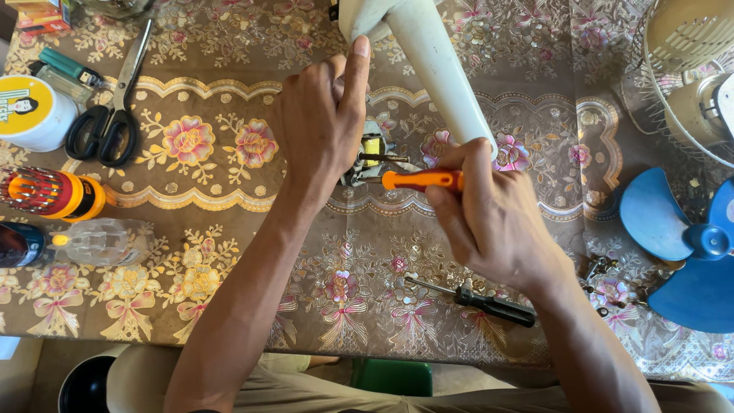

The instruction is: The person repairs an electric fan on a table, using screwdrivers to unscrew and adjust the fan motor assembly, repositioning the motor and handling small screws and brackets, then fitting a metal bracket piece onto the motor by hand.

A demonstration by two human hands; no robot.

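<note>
My right hand (489, 218) grips an orange-handled screwdriver (420, 180), its tip pointing left into a small metal motor part (373, 157) with a yellow middle. My left hand (321, 122) rests over the left side of that part, index finger stretched up toward a white plastic fan stem (436, 65). The stem runs diagonally from the top centre down to my right hand. Much of the motor part is hidden by my left hand.
A black-handled screwdriver (478, 300) lies near the table's front edge. Blue fan blades (680, 245) and a white fan grille (688, 69) sit at the right. Black scissors (111, 107), a lighter (69, 67), a yellow-lidded tub (30, 111), a bit holder (50, 193) and a clear bottle (92, 241) lie at the left.
</note>
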